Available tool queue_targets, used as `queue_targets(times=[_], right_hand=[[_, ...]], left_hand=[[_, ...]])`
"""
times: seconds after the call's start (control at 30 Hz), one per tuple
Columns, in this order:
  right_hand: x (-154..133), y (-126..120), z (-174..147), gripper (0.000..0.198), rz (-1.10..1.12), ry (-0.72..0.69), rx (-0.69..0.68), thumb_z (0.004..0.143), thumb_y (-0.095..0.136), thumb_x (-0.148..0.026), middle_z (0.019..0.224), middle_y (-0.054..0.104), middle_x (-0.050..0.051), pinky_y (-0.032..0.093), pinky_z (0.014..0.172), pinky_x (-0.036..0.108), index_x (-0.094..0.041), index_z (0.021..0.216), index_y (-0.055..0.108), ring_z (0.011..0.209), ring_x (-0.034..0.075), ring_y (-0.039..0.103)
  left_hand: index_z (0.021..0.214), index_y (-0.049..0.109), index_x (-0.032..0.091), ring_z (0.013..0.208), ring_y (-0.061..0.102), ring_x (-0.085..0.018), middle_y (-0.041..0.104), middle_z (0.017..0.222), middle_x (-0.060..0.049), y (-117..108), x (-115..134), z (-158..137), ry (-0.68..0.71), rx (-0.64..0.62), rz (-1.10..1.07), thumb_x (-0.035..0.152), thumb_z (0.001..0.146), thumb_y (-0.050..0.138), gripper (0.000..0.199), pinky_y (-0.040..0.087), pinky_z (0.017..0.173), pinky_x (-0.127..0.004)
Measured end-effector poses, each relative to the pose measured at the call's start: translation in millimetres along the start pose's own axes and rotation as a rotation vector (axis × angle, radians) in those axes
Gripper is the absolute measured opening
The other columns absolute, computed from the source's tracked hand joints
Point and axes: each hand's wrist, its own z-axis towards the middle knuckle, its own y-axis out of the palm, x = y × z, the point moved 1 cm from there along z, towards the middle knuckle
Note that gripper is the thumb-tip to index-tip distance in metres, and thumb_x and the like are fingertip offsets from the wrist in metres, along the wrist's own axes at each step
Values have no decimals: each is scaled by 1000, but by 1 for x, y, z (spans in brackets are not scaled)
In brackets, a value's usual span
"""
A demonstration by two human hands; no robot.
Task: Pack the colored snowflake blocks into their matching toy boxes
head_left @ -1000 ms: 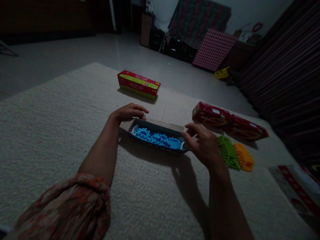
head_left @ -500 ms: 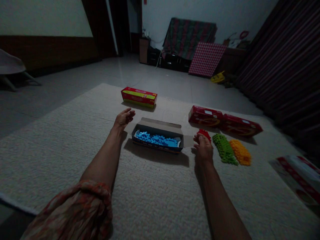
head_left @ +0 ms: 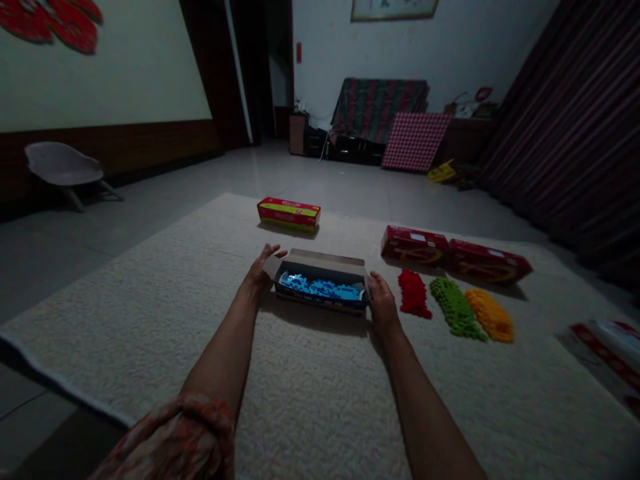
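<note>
An open long box (head_left: 325, 304), dark outside, rests on the pale mat with blue notched pieces (head_left: 323, 287) inside. Its back lid flap (head_left: 327, 259) stands raised. At the left end, my left hand (head_left: 260, 270) is against the side flap (head_left: 271, 267), fingers stretched out and partly behind it. My right hand (head_left: 383, 301) lies along the box's right end, its fingers extended and touching there; its thumb is hard to make out. Neither hand is visibly wrapped round anything. To the right of my right hand lies a red bundle of pieces (head_left: 414, 293).
Green pieces (head_left: 456, 308) and orange pieces (head_left: 490, 315) lie further right on the mat (head_left: 320, 400). Behind them stand two dark red boxes (head_left: 415, 247). A red and yellow-green box (head_left: 289, 215) sits beyond the open box. A plastic-wrapped package (head_left: 613, 353) is at far right.
Both hands have closed in on the box's two ends. My right hand has come left, away from the red pieces. The right side flap no longer sticks out flat. The camera has tilted up.
</note>
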Motion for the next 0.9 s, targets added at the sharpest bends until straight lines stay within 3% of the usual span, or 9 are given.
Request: queue_targets(times=[0.13, 0.33, 0.5, 0.57, 0.77, 0.83, 0.9], right_hand=[[5, 3, 1, 70, 93, 165, 20, 80, 67, -63, 117, 72, 11, 57, 90, 40, -17, 132, 63, 103, 26, 69], [5, 4, 3, 69, 135, 111, 19, 77, 70, -58, 120, 72, 13, 53, 98, 44, -16, 131, 63, 108, 27, 67], [9, 8, 2, 67, 165, 77, 4, 79, 68, -55, 129, 69, 16, 52, 101, 46, -17, 134, 61, 115, 27, 66], [9, 9, 2, 67, 153, 52, 14, 79, 67, -54, 133, 67, 18, 52, 102, 45, -16, 135, 60, 118, 28, 65], [8, 10, 6, 82, 152, 30, 28, 73, 70, -50, 143, 61, 21, 55, 94, 41, -18, 146, 51, 115, 26, 66], [6, 12, 9, 85, 196, 45, 16, 71, 69, -47, 143, 61, 20, 57, 90, 39, -19, 148, 47, 111, 25, 68], [2, 14, 11, 80, 231, 47, -8, 70, 67, -42, 137, 65, 16, 57, 87, 38, -20, 145, 49, 108, 25, 68]], left_hand=[[122, 62, 18, 87, 73, -26, 72, 118, -16, 2, -2, 0, 2, -35, 37, 67, 88, 67, 60, 59, 71, -36], [122, 67, 19, 100, 73, -29, 70, 132, -17, 3, -7, 3, 84, -18, 167, 59, 95, 64, 48, 58, 73, -34], [117, 71, 18, 113, 70, -26, 75, 119, -14, 11, -7, 5, 156, 2, 244, 32, 90, 77, 31, 56, 83, -27], [122, 70, 19, 107, 72, -24, 76, 116, -12, 13, -6, 4, 163, 10, 255, 23, 85, 80, 38, 56, 81, -25], [151, 52, 18, 73, 71, -16, 75, 113, -12, 18, 0, -5, 89, -4, 305, 8, 71, 82, 86, 53, 60, -23], [153, 50, 17, 64, 67, -14, 77, 100, -8, 20, 1, -8, 91, -42, 290, 6, 68, 80, 90, 51, 56, -23], [144, 58, 17, 60, 65, -13, 77, 91, -4, 20, 1, -9, 120, -86, 253, 5, 65, 79, 83, 49, 54, -22]])
